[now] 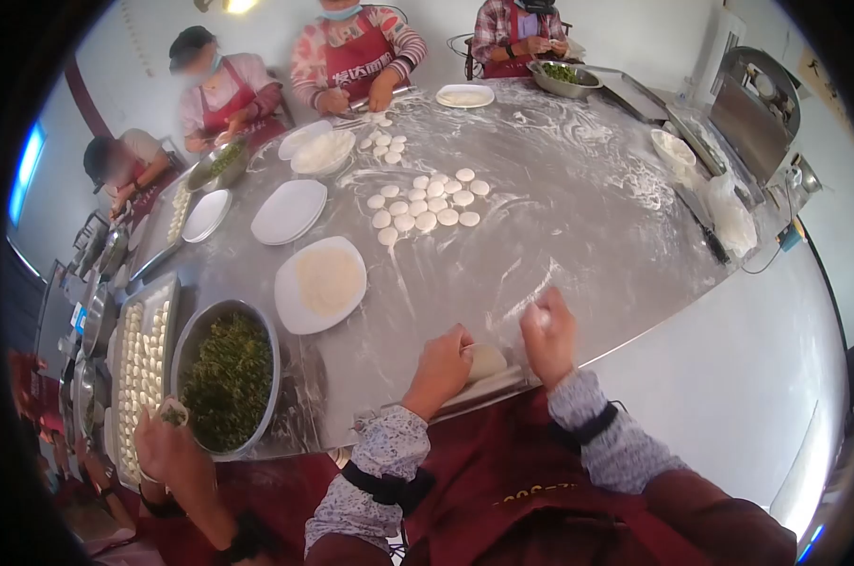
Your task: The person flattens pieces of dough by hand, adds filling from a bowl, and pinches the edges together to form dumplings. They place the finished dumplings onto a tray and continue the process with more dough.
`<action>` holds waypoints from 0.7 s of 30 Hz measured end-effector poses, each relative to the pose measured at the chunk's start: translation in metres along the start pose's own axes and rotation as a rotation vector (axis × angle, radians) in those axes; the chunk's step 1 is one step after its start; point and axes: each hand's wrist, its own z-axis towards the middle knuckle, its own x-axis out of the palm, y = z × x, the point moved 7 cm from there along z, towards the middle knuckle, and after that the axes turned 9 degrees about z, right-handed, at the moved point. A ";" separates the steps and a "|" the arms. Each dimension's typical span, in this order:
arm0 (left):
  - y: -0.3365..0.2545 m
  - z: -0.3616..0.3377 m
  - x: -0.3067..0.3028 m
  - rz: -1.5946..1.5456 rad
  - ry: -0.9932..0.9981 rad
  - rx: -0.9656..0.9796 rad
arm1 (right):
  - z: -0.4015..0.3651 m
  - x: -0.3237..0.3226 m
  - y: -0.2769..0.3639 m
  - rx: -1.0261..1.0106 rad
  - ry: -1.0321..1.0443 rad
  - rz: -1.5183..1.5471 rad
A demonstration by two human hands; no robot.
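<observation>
At the near table edge, my left hand (443, 370) is closed at one end of a thick lump of pale dough (484, 362). My right hand (551, 338) is raised a little to the right of it, fingers curled in, with a small white piece of dough (541, 318) showing at the thumb. Farther up the floured steel table (559, 226), a cluster of small round dough pieces (435, 189) lies in front of my hands, with a smaller group (389, 146) behind.
To the left are a white plate of flour (325, 283), a bowl of chopped green filling (224, 377) and a tray of dumplings (146, 349). A co-worker's hand (167, 448) holds a filled wrapper there. Other people work along the far side. A knife (705, 231) lies at right.
</observation>
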 end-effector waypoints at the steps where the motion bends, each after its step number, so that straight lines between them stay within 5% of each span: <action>1: -0.003 0.000 0.003 0.002 0.005 0.003 | 0.009 0.007 0.002 -0.015 -0.005 -0.054; 7: -0.016 0.011 -0.001 0.102 -0.189 0.072 | 0.037 0.039 -0.004 -0.084 -0.026 -0.110; 9: -0.012 0.010 0.007 0.209 -0.047 0.122 | 0.023 0.022 0.000 -0.066 -0.008 -0.092; 21: -0.015 0.001 0.012 0.077 -0.044 0.048 | 0.024 0.022 -0.003 -0.112 0.012 -0.103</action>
